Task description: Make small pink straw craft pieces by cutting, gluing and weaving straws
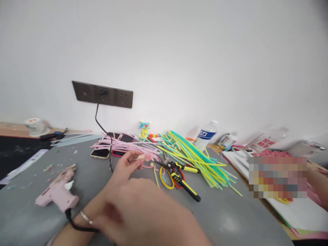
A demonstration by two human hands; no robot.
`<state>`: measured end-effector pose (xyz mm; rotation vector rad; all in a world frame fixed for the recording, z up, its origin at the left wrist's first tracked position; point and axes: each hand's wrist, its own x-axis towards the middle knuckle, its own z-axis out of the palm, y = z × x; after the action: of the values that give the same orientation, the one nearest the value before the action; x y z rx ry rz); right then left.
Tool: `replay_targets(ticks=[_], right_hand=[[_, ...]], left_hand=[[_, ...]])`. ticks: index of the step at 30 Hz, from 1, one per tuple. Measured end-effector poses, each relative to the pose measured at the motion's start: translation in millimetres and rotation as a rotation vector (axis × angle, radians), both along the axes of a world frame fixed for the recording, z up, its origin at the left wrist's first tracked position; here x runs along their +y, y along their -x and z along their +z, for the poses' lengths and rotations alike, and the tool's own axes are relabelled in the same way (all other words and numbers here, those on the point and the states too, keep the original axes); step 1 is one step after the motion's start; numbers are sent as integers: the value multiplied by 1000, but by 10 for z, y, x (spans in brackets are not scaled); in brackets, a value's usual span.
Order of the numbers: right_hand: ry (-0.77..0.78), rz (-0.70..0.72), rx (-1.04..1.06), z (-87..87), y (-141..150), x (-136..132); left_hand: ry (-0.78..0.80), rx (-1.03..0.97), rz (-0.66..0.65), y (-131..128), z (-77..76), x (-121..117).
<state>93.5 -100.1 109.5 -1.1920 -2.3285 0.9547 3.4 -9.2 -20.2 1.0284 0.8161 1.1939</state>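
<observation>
Closest of all, the right hand (pixel 151 212) shows as a large blur, its fingers bent in toward the left wrist; whether they press together or grip anything cannot be told. Beyond it, the left hand (pixel 127 166) pinches a small pale piece (pixel 140 157) between thumb and fingertips. Just past those fingertips sits a pink tuft (pixel 149 156); whether it joins the piece is unclear. A silvery bracelet (pixel 86 217) circles the left wrist, well behind the fingers.

Beyond and to the left of the left fingers, pink stems (pixel 120 145) lie in a loose heap, partly over some phones (pixel 100 152). To the right of the fingertips are pliers (pixel 188 189) with black and yellow handles, resting across yellow and red loop handles (pixel 167 187). Farther right, a bundle of green and yellow stems (pixel 202 165) fans out, with a bottle (pixel 205 135) upright behind it. A small colourful figure (pixel 144 131) stands beyond the fingers, near the wall. Well to the left of the fingers, a pink glue gun (pixel 59 195) lies on the grey tabletop (pixel 228 218), its handle end nearest the left forearm
</observation>
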Motion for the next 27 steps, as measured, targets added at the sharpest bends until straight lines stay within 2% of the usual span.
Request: replay_targets(ticks=[1, 3, 5, 8, 11, 13, 22, 27], right_hand=[[-12, -11, -125, 56, -228, 38], [-3, -149, -242, 47, -601, 196], [-47, -345, -260, -112, -838, 436], [-31, -463, -244, -501, -969, 794], [2, -457, -236, -839, -973, 980], [0, -445, -236, -965, -971, 1007], [-68, -398, -187, -1154, -1000, 1008], [-37, -358, 57, -1188, -1056, 1013]], left_hand=[[20, -44, 32, 0, 15, 3], [51, -111, 93, -2, 48, 0], [69, -139, 135, -3, 76, -9], [78, -141, 158, -4, 94, -19], [71, -137, 143, -3, 91, -21], [65, -132, 127, -2, 91, -22], [24, -91, 84, -12, 110, -45], [31, -103, 75, 3, 79, -41]])
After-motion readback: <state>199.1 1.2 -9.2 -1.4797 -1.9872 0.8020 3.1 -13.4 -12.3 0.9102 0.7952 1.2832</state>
